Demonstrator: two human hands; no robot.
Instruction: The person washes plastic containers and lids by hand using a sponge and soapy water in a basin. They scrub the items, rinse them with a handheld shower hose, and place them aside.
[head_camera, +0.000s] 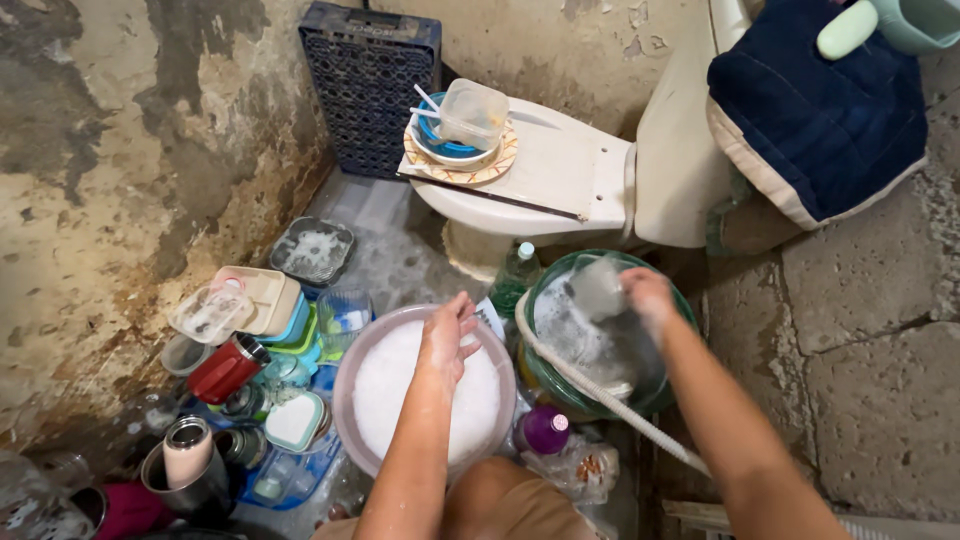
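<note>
Pink round plastic basin (352, 380) full of suds on floor; left hand (447, 335) spread flat in foam. Right hand (648, 296) pinching clear plastic container (598, 288) over green basin (680, 310), mid-rinse. Unwashed containers and cups (240, 340) piled left; washing looks partly done.

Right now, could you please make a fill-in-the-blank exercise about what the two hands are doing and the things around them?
1. The left hand rests in the round pink plastic basin, which is full of white ____.
2. The right hand holds a clear plastic container over the round ____ basin.
3. A white flexible hose lies across the rim of the ____ basin.
4. A red cylindrical mug lies on its ____.

Missing words: foam; green; green; side
</note>
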